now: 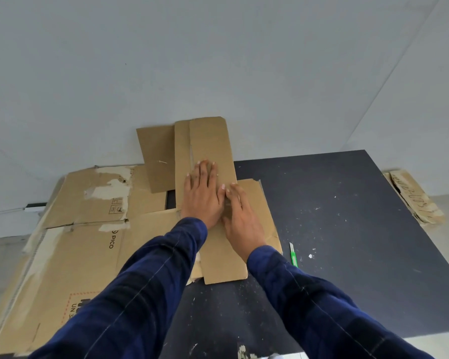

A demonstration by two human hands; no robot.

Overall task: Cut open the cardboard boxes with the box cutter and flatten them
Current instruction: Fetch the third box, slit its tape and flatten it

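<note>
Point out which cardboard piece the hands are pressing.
The plain narrow middle box: left hand and right hand lie flat on it. The PICO-printed box at left and the scribbled piece far right have no hand on them.

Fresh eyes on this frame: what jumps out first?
The left hand and right hand press flat, side by side, on a narrow flattened brown cardboard box at centre. A green box cutter lies unheld on the black tabletop just right of it. A larger flattened brown carton printed PICO lies at left.
</note>
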